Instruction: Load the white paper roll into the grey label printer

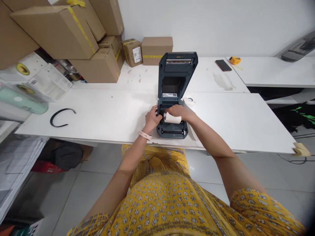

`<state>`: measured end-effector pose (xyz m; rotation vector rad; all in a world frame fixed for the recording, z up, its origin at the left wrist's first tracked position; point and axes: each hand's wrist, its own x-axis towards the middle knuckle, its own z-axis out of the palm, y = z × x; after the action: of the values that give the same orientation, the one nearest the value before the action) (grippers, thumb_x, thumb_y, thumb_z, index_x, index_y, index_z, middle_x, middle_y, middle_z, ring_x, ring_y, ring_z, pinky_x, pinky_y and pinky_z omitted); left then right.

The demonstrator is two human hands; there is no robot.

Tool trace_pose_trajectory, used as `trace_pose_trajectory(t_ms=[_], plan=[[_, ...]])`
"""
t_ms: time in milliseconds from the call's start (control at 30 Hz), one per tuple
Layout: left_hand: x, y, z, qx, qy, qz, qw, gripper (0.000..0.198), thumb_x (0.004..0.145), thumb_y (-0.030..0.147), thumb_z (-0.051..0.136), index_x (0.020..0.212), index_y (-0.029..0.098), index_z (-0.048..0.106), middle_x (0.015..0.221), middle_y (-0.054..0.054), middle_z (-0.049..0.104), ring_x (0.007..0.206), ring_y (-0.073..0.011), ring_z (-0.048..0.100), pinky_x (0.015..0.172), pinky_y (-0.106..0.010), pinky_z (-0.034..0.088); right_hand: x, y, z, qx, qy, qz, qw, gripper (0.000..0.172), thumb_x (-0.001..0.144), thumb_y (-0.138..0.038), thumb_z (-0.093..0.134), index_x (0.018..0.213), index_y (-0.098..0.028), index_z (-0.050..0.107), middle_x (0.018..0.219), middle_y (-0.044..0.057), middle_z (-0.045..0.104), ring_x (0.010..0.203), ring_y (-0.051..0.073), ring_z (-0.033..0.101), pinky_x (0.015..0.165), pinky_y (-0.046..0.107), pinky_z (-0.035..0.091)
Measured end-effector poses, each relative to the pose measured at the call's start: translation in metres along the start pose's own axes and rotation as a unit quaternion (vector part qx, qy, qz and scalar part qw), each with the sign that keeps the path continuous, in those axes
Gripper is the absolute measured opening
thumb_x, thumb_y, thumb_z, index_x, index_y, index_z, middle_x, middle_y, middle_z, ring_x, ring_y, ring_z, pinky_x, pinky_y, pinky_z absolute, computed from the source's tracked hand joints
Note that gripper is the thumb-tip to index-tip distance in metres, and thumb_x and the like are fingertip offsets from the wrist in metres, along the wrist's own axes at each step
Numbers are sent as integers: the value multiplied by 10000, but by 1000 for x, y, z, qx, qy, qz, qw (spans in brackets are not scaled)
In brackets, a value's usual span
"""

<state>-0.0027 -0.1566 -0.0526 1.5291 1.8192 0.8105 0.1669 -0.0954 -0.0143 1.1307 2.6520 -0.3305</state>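
Observation:
A dark grey label printer (pixel 172 135) stands on the white table with its lid (pixel 177 70) raised and tilted back. Inside its lower bay lies a white paper roll (pixel 173 118). My right hand (pixel 177 110) reaches over from the right and is closed on the roll, its fingertips partly hidden behind it. At the printer's left side wall is my left hand (pixel 153 118), gripping the edge with the thumb toward the inside near the roll's end. A strip of white backing paper (pixel 194 132) lies along the printer's right side, partly under my right arm.
Cardboard boxes (pixel 98 67) are stacked at the back left. A black headband (pixel 56 112) lies on the left of the white table (pixel 118 114). At the back right are a phone (pixel 223 65) and a yellow tape measure (pixel 235 60). The table's front edge runs close to my body.

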Motion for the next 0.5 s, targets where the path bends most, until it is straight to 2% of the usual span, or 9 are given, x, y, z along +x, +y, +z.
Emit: trace_pose_trajectory(t_ms=[133,200,267,333,367,433,500], plan=[[-1,0,2,-5,2,6,1000,644,823,124,613,1453,234,540,1357,-71,734,1202,-244,722,1081,-380,535,-1,-5,-1,-22,-6,-18,1000,361,995,-342,495,1180,-194,767,1246,175,758,1126,372,692,985,501,479],[-7,1,4,-1,24,23,999,634,841,150,598,1466,222,524,1413,-88,698,1262,-257,688,1109,-400,523,-2,-8,-2,-29,-5,-22,999,359,994,-314,487,1182,-194,768,1277,175,753,1132,374,696,980,507,475],[-21,1,6,2,77,74,994,614,871,170,550,1482,206,504,1510,-105,620,1387,-261,597,1164,-417,486,-2,-10,-4,-37,-2,-13,999,358,983,-311,500,1147,-169,785,1234,198,770,1118,372,708,983,499,460],[-41,0,7,7,120,152,981,608,871,130,473,1473,207,514,1557,-96,573,1470,-236,506,1227,-421,429,0,-10,-5,-41,3,-4,999,347,970,-317,524,1083,-154,808,1147,210,795,1100,360,718,1010,481,436],[-52,-1,8,10,120,194,974,626,842,90,444,1447,217,540,1530,-85,597,1481,-222,488,1253,-426,399,2,-9,-5,-42,7,-2,999,336,965,-320,535,1052,-161,818,1101,204,807,1089,353,721,1021,474,428],[-73,-3,10,19,85,277,957,650,789,61,450,1408,211,578,1463,-91,645,1484,-234,478,1278,-473,363,4,-6,-4,-43,13,-1,999,312,960,-327,549,1003,-193,829,1029,175,822,1072,343,722,1031,463,424],[-88,-4,15,30,61,320,945,591,797,94,509,1371,198,607,1395,-112,684,1453,-271,504,1291,-541,326,6,-3,-4,-47,18,-6,999,285,948,-333,576,984,-214,832,1005,153,828,1063,340,720,1032,458,429]])
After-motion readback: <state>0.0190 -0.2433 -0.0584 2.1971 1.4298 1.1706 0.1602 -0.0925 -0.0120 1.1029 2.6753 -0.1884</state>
